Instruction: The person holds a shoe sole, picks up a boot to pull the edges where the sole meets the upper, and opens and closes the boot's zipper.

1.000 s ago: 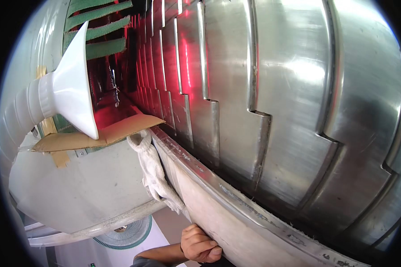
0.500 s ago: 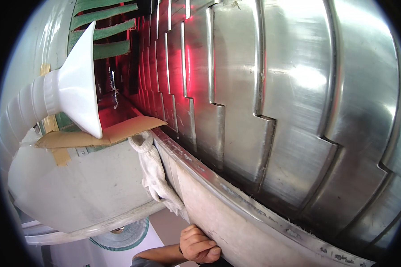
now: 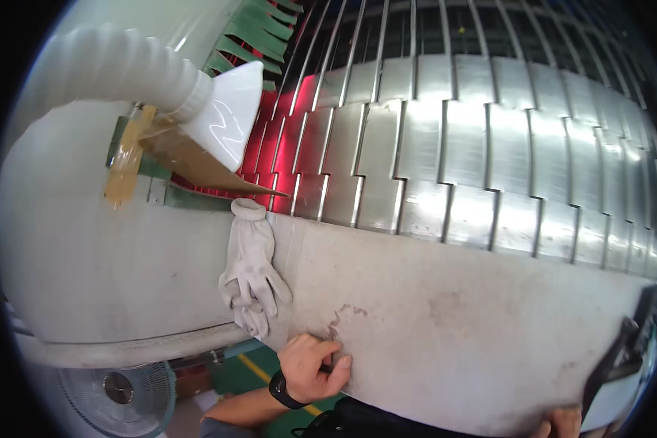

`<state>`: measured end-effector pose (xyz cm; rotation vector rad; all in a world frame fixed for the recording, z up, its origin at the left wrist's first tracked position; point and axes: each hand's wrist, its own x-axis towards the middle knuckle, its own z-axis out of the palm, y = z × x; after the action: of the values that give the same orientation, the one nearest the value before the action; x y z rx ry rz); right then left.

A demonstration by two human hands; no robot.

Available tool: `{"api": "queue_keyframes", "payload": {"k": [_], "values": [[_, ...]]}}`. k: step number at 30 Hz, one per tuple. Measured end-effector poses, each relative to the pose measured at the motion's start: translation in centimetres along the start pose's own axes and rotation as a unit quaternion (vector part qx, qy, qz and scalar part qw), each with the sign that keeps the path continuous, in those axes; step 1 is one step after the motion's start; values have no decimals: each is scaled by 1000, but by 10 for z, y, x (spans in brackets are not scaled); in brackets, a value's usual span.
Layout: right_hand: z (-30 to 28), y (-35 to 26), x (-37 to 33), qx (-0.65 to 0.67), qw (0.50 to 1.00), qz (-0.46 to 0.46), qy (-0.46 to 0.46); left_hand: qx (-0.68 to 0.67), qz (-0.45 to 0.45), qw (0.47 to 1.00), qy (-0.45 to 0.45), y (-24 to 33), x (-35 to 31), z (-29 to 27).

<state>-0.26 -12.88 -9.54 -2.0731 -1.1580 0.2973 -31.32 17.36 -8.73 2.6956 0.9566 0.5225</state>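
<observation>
Over the last second the view had swung round, so that the steel slat conveyor [image 3: 423, 197] spread across the upper half with its red glow confined to the left, and the pale worktop [image 3: 445, 314] lay broad before the person. The right hand [image 3: 561, 423], absent a moment earlier, had come in at the lower edge.

The left hand [image 3: 310, 369], with a black wristband [image 3: 283, 393] behind it, rested on the worktop's near edge, fingers loosely folded; nothing showed in it, but whether it gripped that edge could not be told. The right hand was mostly cut off, its curled fingers at the same edge, its grip equally unclear.

The white knitted glove [image 3: 252, 255] lay at the worktop's left end, cuff toward the conveyor, near the left hand but apart from it. It had kept its place beneath the cardboard flap [image 3: 197, 164] and flared white nozzle [image 3: 230, 113]; the change seemed one of viewpoint, with no handling advanced.
</observation>
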Motion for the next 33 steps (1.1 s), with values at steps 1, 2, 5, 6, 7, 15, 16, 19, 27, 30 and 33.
{"api": "queue_keyframes", "payload": {"k": [1, 2, 5, 6, 7, 15, 16, 19, 27, 30, 33], "values": [[1, 8, -14, -35, 999, 3, 21, -21, 13, 1000, 10, 3, 5, 12], [21, 26, -21, -71, 985, -30, 153, -41, 21, 999, 23, 9, 12, 18], [35, 23, -7, 57, 974, -42, 217, -38, 23, 998, 54, 6, 8, 15], [41, 18, 7, -2, 957, -69, 283, -41, 44, 996, 60, 7, 10, 16], [40, 8, 10, 12, 962, -42, 269, -60, 56, 994, 71, 5, 7, 17], [42, 3, 26, 25, 961, -88, 263, -62, 15, 985, 159, -2, -7, 27], [39, 3, 26, 18, 960, -87, 267, -57, 3, 985, 162, -2, -6, 30], [34, 4, 21, 6, 959, -88, 270, -76, 10, 981, 180, 1, -5, 34], [26, -3, 46, -21, 983, 16, 183, -75, 23, 976, 204, 1, -6, 33], [31, -15, 64, -65, 987, 4, 148, -77, 14, 977, 199, -1, -5, 36], [30, -14, 60, -37, 987, -8, 154, -84, 5, 976, 201, 0, -6, 36]]}}
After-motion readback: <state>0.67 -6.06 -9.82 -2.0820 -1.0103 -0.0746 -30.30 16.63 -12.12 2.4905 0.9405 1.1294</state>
